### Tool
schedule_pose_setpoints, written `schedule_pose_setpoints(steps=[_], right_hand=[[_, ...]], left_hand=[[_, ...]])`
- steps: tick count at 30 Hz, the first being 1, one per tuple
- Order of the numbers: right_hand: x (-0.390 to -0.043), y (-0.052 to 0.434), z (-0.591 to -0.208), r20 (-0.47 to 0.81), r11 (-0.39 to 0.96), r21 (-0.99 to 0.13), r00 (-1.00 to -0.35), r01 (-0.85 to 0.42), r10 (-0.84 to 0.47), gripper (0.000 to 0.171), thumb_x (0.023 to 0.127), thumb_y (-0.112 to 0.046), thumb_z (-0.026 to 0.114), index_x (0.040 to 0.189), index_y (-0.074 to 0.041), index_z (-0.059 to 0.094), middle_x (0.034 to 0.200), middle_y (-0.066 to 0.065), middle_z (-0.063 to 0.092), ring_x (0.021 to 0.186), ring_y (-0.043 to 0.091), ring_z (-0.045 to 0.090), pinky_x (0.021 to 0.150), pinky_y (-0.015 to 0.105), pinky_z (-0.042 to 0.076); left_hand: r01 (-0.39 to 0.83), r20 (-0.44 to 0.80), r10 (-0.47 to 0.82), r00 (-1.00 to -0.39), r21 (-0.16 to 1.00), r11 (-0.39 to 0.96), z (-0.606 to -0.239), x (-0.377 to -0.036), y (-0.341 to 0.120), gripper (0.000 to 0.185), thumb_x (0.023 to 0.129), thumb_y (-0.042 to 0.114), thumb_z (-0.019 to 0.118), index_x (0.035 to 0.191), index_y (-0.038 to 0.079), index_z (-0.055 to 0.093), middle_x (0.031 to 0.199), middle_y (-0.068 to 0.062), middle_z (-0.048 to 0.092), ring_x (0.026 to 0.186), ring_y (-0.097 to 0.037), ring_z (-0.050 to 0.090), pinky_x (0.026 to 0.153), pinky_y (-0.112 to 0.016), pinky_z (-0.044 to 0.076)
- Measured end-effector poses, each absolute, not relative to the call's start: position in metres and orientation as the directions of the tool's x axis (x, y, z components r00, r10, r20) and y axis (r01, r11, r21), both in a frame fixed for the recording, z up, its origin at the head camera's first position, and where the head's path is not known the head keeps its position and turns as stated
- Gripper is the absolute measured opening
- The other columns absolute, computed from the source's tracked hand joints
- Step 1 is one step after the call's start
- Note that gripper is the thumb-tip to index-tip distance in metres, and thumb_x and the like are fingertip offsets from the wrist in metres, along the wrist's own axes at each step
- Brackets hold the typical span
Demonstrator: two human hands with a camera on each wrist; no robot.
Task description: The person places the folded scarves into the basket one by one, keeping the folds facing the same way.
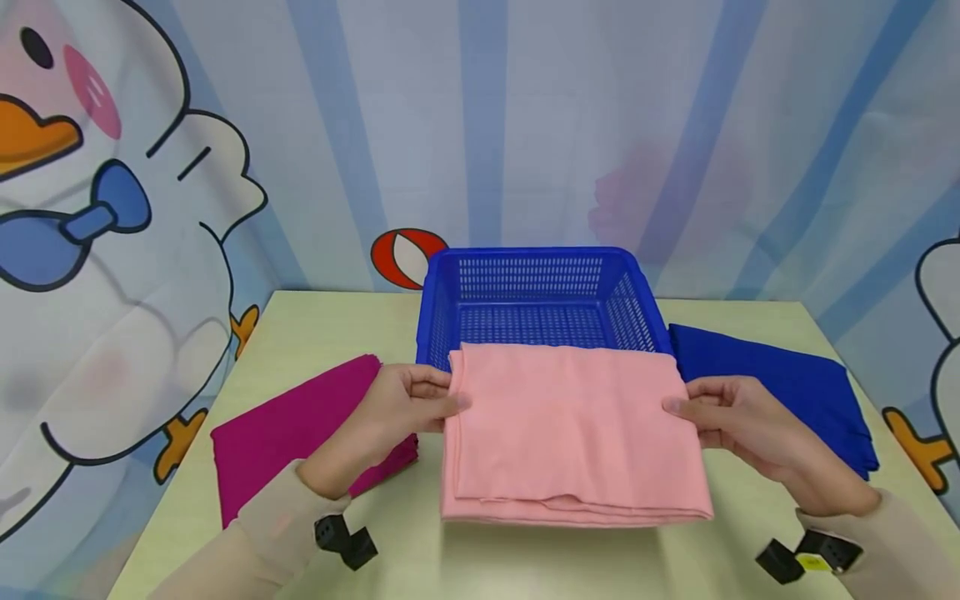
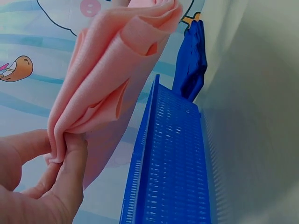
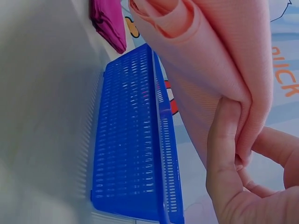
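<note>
Head view: table (image 1: 420,550), largest, carries a blue basket (image 1: 536,287) at 12 o'clock, a blue cloth (image 1: 780,383) at 3 o'clock and a magenta cloth (image 1: 288,433) at 9 o'clock. Folded pink cloth (image 1: 573,433) hangs at centre, just before the basket. Left hand (image 1: 397,408) and right hand (image 1: 738,421) pinch its opposite edges, fingers (image 2: 70,163) pressed together on the folds. Step, apparently: carrying. Next move likely requires a level lift over the rim.
</note>
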State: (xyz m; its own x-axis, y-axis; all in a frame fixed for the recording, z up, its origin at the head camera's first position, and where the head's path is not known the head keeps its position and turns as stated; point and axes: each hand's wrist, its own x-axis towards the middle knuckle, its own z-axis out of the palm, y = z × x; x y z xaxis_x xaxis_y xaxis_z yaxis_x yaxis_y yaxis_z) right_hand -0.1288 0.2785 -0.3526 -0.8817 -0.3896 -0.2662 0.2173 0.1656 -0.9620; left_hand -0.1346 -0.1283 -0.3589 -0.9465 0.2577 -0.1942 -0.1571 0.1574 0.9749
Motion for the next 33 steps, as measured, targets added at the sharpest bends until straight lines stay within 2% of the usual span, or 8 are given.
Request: schedule_pose_setpoints(steps=[13, 21, 33], right_hand=[[-0.150, 0.275, -0.343, -0.262, 0.218, -0.956, -0.904, 0.196, -0.337, 0.019, 0.103, -0.015, 0.059, 0.108, 0.002, 0.066, 0.093, 0.006, 0.071, 0.083, 0.020, 0.071, 0.076, 0.034, 0.060], [-0.161, 0.278, -0.337, -0.281, 0.197, -0.954, -0.899, 0.225, -0.336, 0.015, 0.103, -0.014, 0.057, 0.103, -0.004, 0.069, 0.091, 0.005, 0.071, 0.082, 0.019, 0.071, 0.076, 0.032, 0.060], [-0.178, 0.279, -0.327, -0.264, 0.198, -0.959, -0.895, 0.204, -0.359, 0.015, 0.103, -0.011, 0.057, 0.100, -0.005, 0.070, 0.090, 0.005, 0.072, 0.082, 0.018, 0.072, 0.077, 0.034, 0.060]], left_hand=[[-0.181, -0.218, 0.222, -0.950, 0.968, 0.175, -0.345, -0.161, -0.126, 0.031, 0.089, 0.003, 0.075, 0.116, -0.009, 0.066, 0.100, -0.018, 0.072, 0.087, -0.028, 0.073, 0.079, -0.039, 0.060], [-0.193, -0.231, 0.205, -0.951, 0.963, 0.190, -0.340, -0.170, -0.122, 0.032, 0.088, 0.005, 0.076, 0.117, -0.006, 0.067, 0.104, -0.018, 0.072, 0.090, -0.029, 0.073, 0.079, -0.038, 0.060], [-0.190, -0.222, 0.234, -0.947, 0.970, 0.152, -0.334, -0.184, -0.120, 0.034, 0.090, 0.004, 0.074, 0.120, -0.009, 0.064, 0.108, -0.021, 0.071, 0.092, -0.031, 0.073, 0.079, -0.040, 0.059]])
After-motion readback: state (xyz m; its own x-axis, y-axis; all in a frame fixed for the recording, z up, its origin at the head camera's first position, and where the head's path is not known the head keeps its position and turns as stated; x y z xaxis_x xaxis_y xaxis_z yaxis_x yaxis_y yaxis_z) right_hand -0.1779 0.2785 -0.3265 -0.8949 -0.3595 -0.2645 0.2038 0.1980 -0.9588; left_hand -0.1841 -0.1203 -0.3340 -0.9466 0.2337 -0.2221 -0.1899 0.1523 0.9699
